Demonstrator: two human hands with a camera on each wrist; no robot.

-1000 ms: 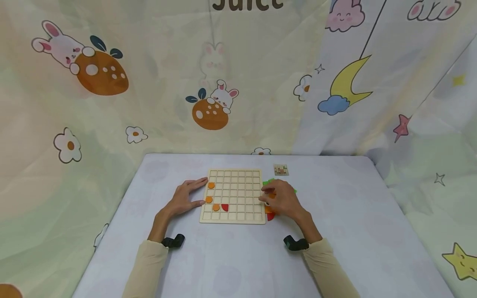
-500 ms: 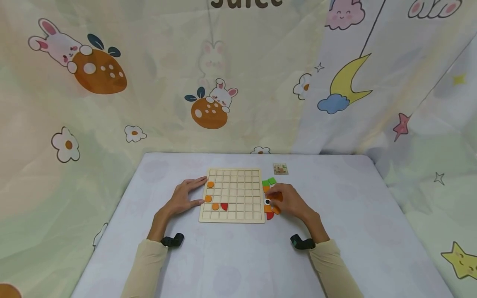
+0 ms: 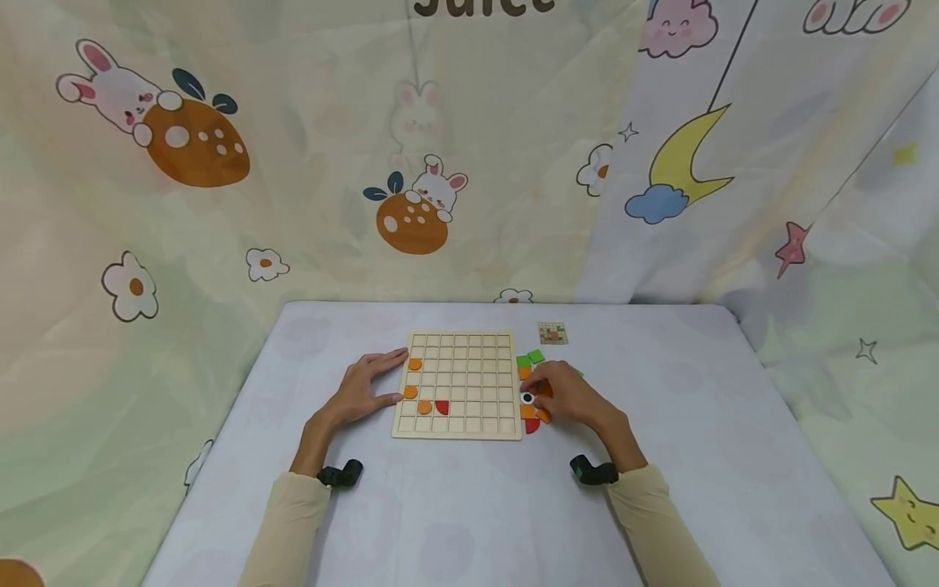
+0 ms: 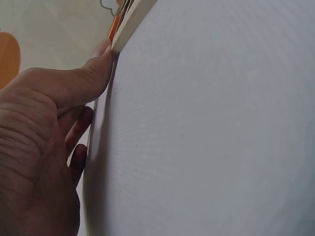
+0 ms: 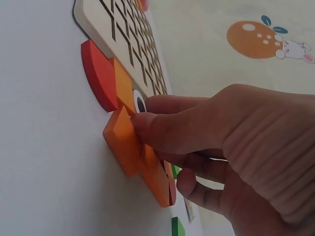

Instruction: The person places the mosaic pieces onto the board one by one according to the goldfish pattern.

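Observation:
My left hand [image 3: 357, 390] steadies the pale wooden grid board [image 3: 477, 356], thumb and fingertips spread along its left edge. In the left wrist view the thumb [image 4: 98, 69] presses the board's side. Three orange discs [image 3: 425, 407] and a red quarter-round piece [image 3: 442, 407] sit in cells at the board's left. My right hand [image 3: 575, 394] is over the loose pieces by the board's right edge, fingers bent. Its thumb tip and index fingertip are right at a white-and-black eye disc [image 5: 140, 102], beside an orange block [image 5: 121, 142]; whether they pinch a piece I cannot tell.
Green square pieces [image 3: 536, 356] and a red rounded piece [image 3: 531, 425] lie beside the board's right edge. A small printed picture card [image 3: 553, 333] is farther back. The white-covered table [image 3: 455, 514] ends at a cartoon-printed cloth backdrop [image 3: 315, 163].
My right hand has drawn back from the board's right edge to the right, uncovering the eye disc and green pieces. During the last half second it has barely moved. My left hand stays in place.

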